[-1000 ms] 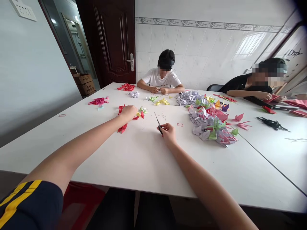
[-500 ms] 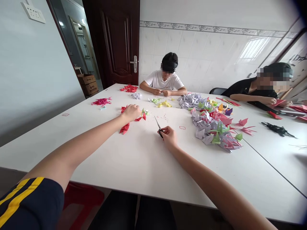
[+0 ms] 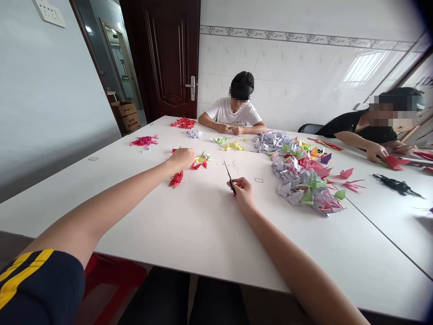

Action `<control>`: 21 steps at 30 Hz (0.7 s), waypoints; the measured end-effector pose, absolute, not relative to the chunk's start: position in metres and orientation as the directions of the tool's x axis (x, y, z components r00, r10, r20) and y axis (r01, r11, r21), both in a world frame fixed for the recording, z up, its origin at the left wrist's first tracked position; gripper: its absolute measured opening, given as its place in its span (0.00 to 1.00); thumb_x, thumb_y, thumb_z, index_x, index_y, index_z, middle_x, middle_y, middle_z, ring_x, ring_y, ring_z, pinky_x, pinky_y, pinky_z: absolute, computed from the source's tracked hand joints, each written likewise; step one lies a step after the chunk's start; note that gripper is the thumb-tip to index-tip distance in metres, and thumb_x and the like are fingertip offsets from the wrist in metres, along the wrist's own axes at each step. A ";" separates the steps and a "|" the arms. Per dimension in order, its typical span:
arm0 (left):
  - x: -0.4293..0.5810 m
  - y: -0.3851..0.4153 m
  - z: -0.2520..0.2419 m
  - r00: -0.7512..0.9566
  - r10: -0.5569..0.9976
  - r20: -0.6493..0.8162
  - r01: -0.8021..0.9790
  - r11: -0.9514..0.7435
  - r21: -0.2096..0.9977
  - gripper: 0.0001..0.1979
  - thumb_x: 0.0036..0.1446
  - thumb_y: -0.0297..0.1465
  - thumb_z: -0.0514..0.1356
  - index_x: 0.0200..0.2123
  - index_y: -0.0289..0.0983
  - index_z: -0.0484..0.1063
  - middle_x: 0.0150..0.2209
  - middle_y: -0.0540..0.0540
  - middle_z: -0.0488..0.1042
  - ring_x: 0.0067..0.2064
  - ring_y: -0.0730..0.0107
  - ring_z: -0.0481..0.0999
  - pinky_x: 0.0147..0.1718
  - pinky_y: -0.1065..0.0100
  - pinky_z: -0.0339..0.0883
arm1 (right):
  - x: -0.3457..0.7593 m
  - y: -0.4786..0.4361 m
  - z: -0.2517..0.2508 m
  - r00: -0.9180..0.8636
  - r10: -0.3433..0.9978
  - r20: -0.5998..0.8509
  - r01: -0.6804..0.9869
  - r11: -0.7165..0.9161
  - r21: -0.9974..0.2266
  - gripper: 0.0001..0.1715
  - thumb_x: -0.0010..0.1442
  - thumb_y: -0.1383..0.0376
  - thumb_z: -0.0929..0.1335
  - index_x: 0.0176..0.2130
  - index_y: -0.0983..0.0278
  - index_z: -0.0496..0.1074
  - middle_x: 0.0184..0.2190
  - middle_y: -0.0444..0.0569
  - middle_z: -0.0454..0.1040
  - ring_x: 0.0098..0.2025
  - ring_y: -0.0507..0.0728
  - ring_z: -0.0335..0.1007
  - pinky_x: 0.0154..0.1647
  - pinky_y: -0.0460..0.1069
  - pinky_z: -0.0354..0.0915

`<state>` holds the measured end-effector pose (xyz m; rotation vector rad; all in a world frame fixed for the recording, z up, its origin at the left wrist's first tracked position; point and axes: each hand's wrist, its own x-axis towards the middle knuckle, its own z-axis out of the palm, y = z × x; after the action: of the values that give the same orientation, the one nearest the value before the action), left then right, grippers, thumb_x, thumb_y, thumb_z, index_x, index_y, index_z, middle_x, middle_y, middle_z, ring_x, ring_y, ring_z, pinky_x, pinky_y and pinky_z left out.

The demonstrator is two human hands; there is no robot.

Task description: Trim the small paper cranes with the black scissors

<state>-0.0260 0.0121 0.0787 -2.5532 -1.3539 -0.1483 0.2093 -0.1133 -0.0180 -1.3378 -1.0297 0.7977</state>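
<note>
My right hand (image 3: 244, 191) is closed on a pair of scissors (image 3: 229, 178); their narrow blades point away from me over the white table. Curled downward, my left hand (image 3: 183, 159) is among the small folded paper cranes. A red paper crane (image 3: 176, 179) lies just below its wrist, and more red ones (image 3: 199, 165) rest to its right, beside a yellow and green crane (image 3: 203, 157). The left fingertips are hidden from this angle, so I cannot make out what they hold.
A big heap of lilac, pink and green cranes (image 3: 304, 180) covers the right of the table (image 3: 162, 234). Magenta (image 3: 145, 140) and red piles (image 3: 183, 123) lie at the far left. Two people (image 3: 233, 113) work opposite and at the right. Black cords (image 3: 397, 184) lie near the right edge.
My right hand has turned the scissors slightly and their blades now look closer together. My left hand has shifted slightly left. The person at right has moved a hand to a red paper piece.
</note>
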 end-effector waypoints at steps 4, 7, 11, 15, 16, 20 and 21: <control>-0.025 0.006 0.079 0.589 0.793 0.152 0.802 -0.553 -0.224 0.15 0.60 0.28 0.49 0.31 0.29 0.75 0.37 0.36 0.73 0.35 0.62 0.73 0.32 0.67 0.61 | 0.214 -0.115 -0.017 0.349 0.929 0.123 0.077 0.102 -0.992 0.19 0.43 0.54 0.75 0.31 0.61 0.71 0.22 0.41 0.68 0.23 0.51 0.62 0.24 0.47 0.59; -0.018 -0.009 0.077 0.621 0.751 0.225 0.783 -0.608 -0.132 0.17 0.62 0.32 0.49 0.29 0.31 0.74 0.35 0.38 0.73 0.33 0.66 0.72 0.30 0.68 0.59 | 0.215 -0.116 -0.017 0.343 0.932 0.117 0.080 0.095 -0.992 0.18 0.44 0.53 0.75 0.32 0.61 0.71 0.23 0.42 0.69 0.22 0.50 0.62 0.24 0.47 0.59; 0.001 -0.031 0.058 0.684 0.668 0.294 0.703 -0.711 -0.019 0.16 0.62 0.34 0.50 0.30 0.33 0.74 0.34 0.42 0.73 0.33 0.67 0.72 0.29 0.69 0.58 | 0.216 -0.116 -0.019 0.366 0.921 0.133 0.091 0.107 -0.990 0.19 0.45 0.52 0.74 0.32 0.62 0.71 0.23 0.42 0.68 0.21 0.50 0.62 0.23 0.47 0.59; 0.022 -0.040 0.030 0.695 0.624 0.356 0.653 -0.755 0.049 0.13 0.61 0.32 0.52 0.30 0.34 0.73 0.32 0.43 0.72 0.33 0.67 0.71 0.28 0.68 0.57 | 0.219 -0.114 -0.022 0.454 0.875 0.169 0.092 0.143 -0.985 0.23 0.45 0.53 0.74 0.37 0.61 0.68 0.22 0.39 0.67 0.21 0.50 0.63 0.24 0.47 0.61; 0.027 -0.040 0.024 0.691 0.620 0.372 0.649 -0.759 0.059 0.13 0.61 0.32 0.52 0.29 0.34 0.73 0.32 0.43 0.72 0.32 0.67 0.71 0.28 0.68 0.58 | 0.220 -0.113 -0.023 0.490 0.852 0.183 0.096 0.155 -0.983 0.25 0.45 0.54 0.74 0.40 0.60 0.67 0.23 0.38 0.66 0.21 0.50 0.63 0.24 0.47 0.61; 0.036 -0.041 0.009 0.674 0.604 0.425 0.628 -0.772 0.100 0.10 0.60 0.31 0.52 0.34 0.36 0.73 0.35 0.43 0.71 0.37 0.64 0.72 0.33 0.66 0.62 | 0.225 -0.111 -0.021 0.566 0.791 0.233 0.157 0.174 -0.972 0.33 0.45 0.55 0.73 0.50 0.59 0.66 0.25 0.38 0.66 0.22 0.50 0.66 0.24 0.47 0.62; 0.037 -0.042 0.006 0.675 0.599 0.430 0.618 -0.778 0.114 0.09 0.59 0.29 0.53 0.36 0.36 0.74 0.37 0.43 0.71 0.39 0.63 0.72 0.35 0.66 0.64 | 0.227 -0.110 -0.020 0.568 0.785 0.247 0.180 0.175 -0.968 0.33 0.46 0.56 0.73 0.51 0.59 0.66 0.25 0.38 0.66 0.22 0.50 0.66 0.24 0.47 0.63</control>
<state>0.0367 -0.0424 0.0059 -2.8374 -1.0318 -0.7057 0.2269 -0.1096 -0.0205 -1.3592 -0.9138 0.5264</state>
